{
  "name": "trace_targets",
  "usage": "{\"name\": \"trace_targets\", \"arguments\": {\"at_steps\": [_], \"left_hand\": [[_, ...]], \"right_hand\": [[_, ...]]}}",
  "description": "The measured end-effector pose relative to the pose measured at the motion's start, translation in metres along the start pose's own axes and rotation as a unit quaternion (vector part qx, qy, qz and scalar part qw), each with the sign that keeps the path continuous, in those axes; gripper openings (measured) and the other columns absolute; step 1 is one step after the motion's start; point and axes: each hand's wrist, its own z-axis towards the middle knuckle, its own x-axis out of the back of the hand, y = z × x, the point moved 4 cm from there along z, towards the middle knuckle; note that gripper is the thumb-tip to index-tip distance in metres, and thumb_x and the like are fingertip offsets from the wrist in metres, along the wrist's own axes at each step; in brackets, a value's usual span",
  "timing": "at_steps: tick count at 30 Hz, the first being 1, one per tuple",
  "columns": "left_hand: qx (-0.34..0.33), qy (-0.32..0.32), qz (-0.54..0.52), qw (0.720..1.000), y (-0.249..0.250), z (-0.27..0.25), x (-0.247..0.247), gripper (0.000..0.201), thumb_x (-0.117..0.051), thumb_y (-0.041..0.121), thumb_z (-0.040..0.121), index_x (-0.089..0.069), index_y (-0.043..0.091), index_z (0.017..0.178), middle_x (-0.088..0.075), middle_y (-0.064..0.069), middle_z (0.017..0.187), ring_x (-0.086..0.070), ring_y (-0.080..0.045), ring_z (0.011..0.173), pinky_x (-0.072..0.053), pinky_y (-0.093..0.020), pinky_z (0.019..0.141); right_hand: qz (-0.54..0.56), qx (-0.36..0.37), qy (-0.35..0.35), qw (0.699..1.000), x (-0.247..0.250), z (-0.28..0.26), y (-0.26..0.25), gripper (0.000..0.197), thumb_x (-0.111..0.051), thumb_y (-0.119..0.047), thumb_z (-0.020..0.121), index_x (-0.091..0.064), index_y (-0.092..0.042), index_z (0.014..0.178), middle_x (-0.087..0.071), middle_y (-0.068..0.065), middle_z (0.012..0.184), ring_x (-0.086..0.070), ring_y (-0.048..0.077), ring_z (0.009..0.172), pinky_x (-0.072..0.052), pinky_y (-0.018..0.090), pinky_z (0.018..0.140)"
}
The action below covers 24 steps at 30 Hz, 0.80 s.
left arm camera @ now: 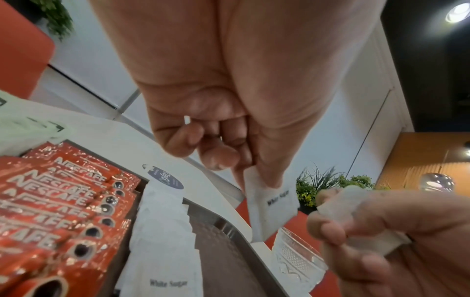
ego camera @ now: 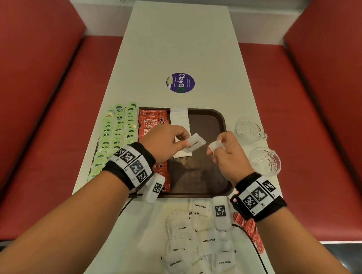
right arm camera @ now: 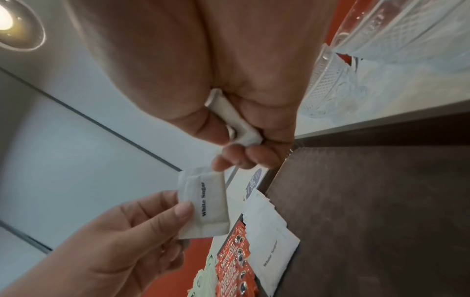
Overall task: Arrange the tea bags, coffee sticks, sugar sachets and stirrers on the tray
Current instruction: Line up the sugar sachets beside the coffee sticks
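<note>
On the brown tray (ego camera: pixel 213 125) lie rows of green tea bags (ego camera: pixel 116 132), red coffee sticks (ego camera: pixel 152 120) and a column of white sugar sachets (ego camera: pixel 179 118). My left hand (ego camera: pixel 167 141) pinches one white sugar sachet (ego camera: pixel 194 142) (left arm camera: pixel 273 203) (right arm camera: pixel 206 203) above the tray's middle. My right hand (ego camera: pixel 224 152) grips another sugar sachet (ego camera: pixel 214 145) (right arm camera: pixel 236 118) (left arm camera: pixel 356 203) a little to the right. A loose pile of sugar sachets (ego camera: pixel 198 250) lies on the table near me. Red stirrers (ego camera: pixel 248 229) lie beside it under my right wrist.
Two cut-glass cups (ego camera: pixel 250 129) (ego camera: pixel 265 161) stand on the white table (ego camera: pixel 179 44) right of the tray. A round purple sticker (ego camera: pixel 180 83) is beyond the tray. Red bench seats flank the table on both sides.
</note>
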Motion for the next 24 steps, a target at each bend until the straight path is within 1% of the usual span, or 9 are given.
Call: {"name": "trace_targets", "arguments": {"at_steps": [3,5,8,11,14,17,20,22,24], "left_hand": [[-0.022,-0.016,-0.005,1.000,0.006,-0.001,0.000,0.007,-0.066,0.031,0.093,-0.069,0.030,0.099,-0.054,0.025,0.073,-0.052,0.000,0.061,-0.031,-0.013,0.059],[-0.036,-0.003,-0.018,0.999,0.009,0.000,0.001,0.005,-0.067,0.030,0.093,-0.070,0.030,0.097,-0.055,0.025,0.072,-0.051,0.000,0.059,-0.030,-0.009,0.057],[-0.033,0.009,-0.025,0.999,0.009,0.002,0.002,0.004,-0.068,0.031,0.092,-0.070,0.030,0.096,-0.053,0.026,0.069,-0.049,0.001,0.058,-0.031,-0.008,0.056],[-0.020,-0.005,0.006,1.000,0.005,0.008,-0.001,0.009,-0.067,0.031,0.092,-0.070,0.028,0.100,-0.055,0.023,0.074,-0.051,0.001,0.063,-0.032,-0.010,0.060],[0.033,-0.006,0.054,0.998,-0.008,0.020,-0.004,0.014,-0.065,0.031,0.094,-0.069,0.023,0.105,-0.062,0.012,0.089,-0.056,-0.009,0.081,-0.045,-0.025,0.076],[0.081,-0.088,0.129,0.984,-0.022,0.031,-0.016,0.019,-0.066,0.031,0.093,-0.070,0.020,0.108,-0.066,0.004,0.099,-0.059,-0.015,0.090,-0.049,-0.031,0.083],[0.101,-0.153,0.172,0.968,-0.029,0.036,-0.031,0.025,-0.069,0.031,0.091,-0.070,0.020,0.113,-0.069,0.000,0.109,-0.063,-0.019,0.098,-0.052,-0.032,0.088],[0.110,-0.151,0.182,0.965,-0.031,0.040,-0.034,0.025,-0.070,0.031,0.090,-0.070,0.021,0.112,-0.069,0.001,0.111,-0.063,-0.019,0.100,-0.052,-0.031,0.087],[0.123,-0.129,0.182,0.967,-0.031,0.042,-0.032,0.021,-0.072,0.032,0.088,-0.069,0.023,0.106,-0.067,0.003,0.108,-0.063,-0.018,0.097,-0.051,-0.029,0.083]], "right_hand": [[-0.116,0.024,-0.039,0.992,-0.009,0.003,-0.002,0.018,-0.059,-0.017,0.097,-0.058,-0.021,0.114,-0.066,-0.007,0.100,-0.059,0.002,0.083,-0.047,0.017,0.074],[-0.147,0.039,-0.050,0.987,-0.015,0.004,-0.002,0.019,-0.061,-0.025,0.097,-0.066,-0.022,0.115,-0.069,-0.006,0.098,-0.063,0.007,0.089,-0.051,0.023,0.079],[-0.141,0.037,-0.050,0.988,-0.020,0.006,-0.002,0.022,-0.060,-0.028,0.098,-0.069,-0.023,0.118,-0.071,-0.008,0.100,-0.065,0.008,0.093,-0.053,0.028,0.084],[-0.153,0.021,-0.054,0.987,-0.020,0.007,0.000,0.020,-0.058,-0.026,0.099,-0.067,-0.020,0.116,-0.070,-0.005,0.099,-0.064,0.010,0.091,-0.053,0.030,0.082],[-0.145,-0.009,-0.035,0.989,-0.016,0.011,0.004,0.017,-0.055,-0.014,0.097,-0.057,-0.022,0.113,-0.064,-0.008,0.101,-0.058,0.004,0.086,-0.044,0.027,0.075],[-0.123,-0.034,-0.026,0.992,-0.013,0.013,0.005,0.021,-0.050,-0.006,0.094,-0.052,-0.020,0.110,-0.067,-0.003,0.089,-0.054,-0.002,0.066,-0.041,0.022,0.069],[-0.108,-0.046,-0.030,0.993,-0.012,0.014,0.004,0.019,-0.046,-0.006,0.094,-0.051,-0.021,0.105,-0.072,0.000,0.079,-0.055,0.003,0.062,-0.045,0.028,0.067],[-0.104,-0.052,-0.033,0.993,-0.011,0.014,0.004,0.019,-0.044,-0.007,0.096,-0.054,-0.022,0.102,-0.073,0.000,0.079,-0.056,0.005,0.064,-0.047,0.030,0.068],[-0.110,-0.058,-0.038,0.991,-0.011,0.015,0.006,0.022,-0.043,-0.008,0.098,-0.062,-0.019,0.098,-0.070,-0.003,0.077,-0.056,0.007,0.066,-0.044,0.026,0.064]]}}
